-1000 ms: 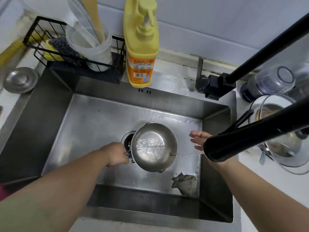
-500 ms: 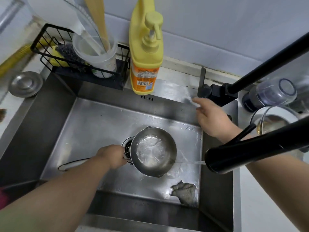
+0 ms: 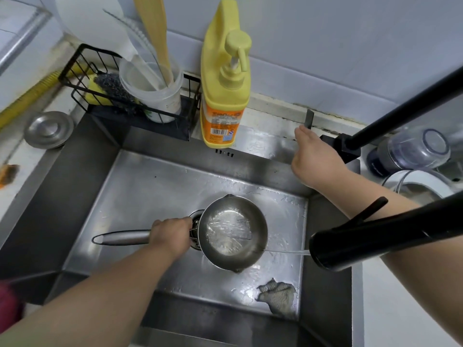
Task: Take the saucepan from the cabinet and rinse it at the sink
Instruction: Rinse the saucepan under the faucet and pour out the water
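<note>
Saucepan (image 3: 234, 232) in left hand (image 3: 171, 236), right hand (image 3: 314, 159) at faucet lever (image 3: 309, 118).

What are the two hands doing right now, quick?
Left hand: closed around the handle of the small shiny steel saucepan, over the sink.
Right hand: at the thin grey faucet lever; whether it grips cannot be told.

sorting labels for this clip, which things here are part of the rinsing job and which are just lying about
In use: saucepan, held by the left hand; faucet; faucet lever, touched by the right hand; sink.

Lying about: soap bottle, rack, cup, rag, lid, jar.
</note>
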